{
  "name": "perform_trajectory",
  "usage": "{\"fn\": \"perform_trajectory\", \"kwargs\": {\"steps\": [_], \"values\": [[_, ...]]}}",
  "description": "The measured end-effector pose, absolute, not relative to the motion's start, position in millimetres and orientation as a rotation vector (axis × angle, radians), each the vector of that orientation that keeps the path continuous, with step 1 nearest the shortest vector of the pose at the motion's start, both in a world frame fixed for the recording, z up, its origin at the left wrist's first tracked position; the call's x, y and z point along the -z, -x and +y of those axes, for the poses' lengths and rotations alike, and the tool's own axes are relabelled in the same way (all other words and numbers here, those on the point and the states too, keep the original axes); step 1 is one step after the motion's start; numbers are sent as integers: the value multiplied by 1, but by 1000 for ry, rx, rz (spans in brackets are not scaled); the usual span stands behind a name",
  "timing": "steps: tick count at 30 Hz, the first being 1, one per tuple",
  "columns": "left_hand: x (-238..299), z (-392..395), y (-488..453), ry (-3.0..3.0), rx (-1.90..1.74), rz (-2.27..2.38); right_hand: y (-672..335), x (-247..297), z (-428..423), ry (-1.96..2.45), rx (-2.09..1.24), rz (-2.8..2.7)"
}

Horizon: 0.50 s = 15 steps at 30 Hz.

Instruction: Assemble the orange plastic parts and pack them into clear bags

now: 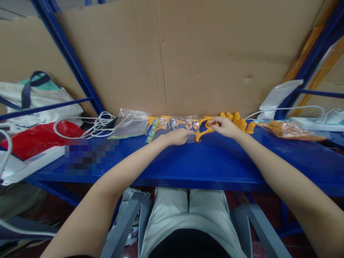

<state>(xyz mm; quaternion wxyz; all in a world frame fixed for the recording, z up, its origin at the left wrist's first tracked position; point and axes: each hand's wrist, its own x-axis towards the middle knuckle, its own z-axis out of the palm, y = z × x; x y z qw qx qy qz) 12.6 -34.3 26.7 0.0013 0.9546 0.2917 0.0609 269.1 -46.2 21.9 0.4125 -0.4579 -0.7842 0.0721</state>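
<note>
My left hand (183,136) is closed on the near edge of a clear plastic bag (190,138) lying on the blue table. Orange plastic parts (162,123) show through the film, and a colourful printed strip (152,131) runs along the bag's left end. To the right, my right hand (225,127) has its fingers closed on a long orange plastic piece (205,133). That piece's near end is beside my left fingertips, at the bag's right end. Several orange plastic pieces with rounded ends (243,124) lie just past my right hand.
Flat clear bags (131,123) and white cables (100,123) lie left on the blue table (204,161). A filled bag of orange parts (291,129) lies right. Cardboard (193,57) closes off the back, with blue posts (68,53) alongside. Red plastic (40,138) sits far left.
</note>
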Motion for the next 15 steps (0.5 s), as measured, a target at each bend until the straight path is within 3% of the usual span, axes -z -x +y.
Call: {"fn": "perform_trajectory", "kwargs": {"steps": [7, 15], "values": [[-31, -8, -43, -2919, 118, 1082, -267, -15, -39, 1315, -171, -1930], [-36, -4, -51, -2984, 158, 1185, -267, -18, -43, 1531, -321, -1931]]}}
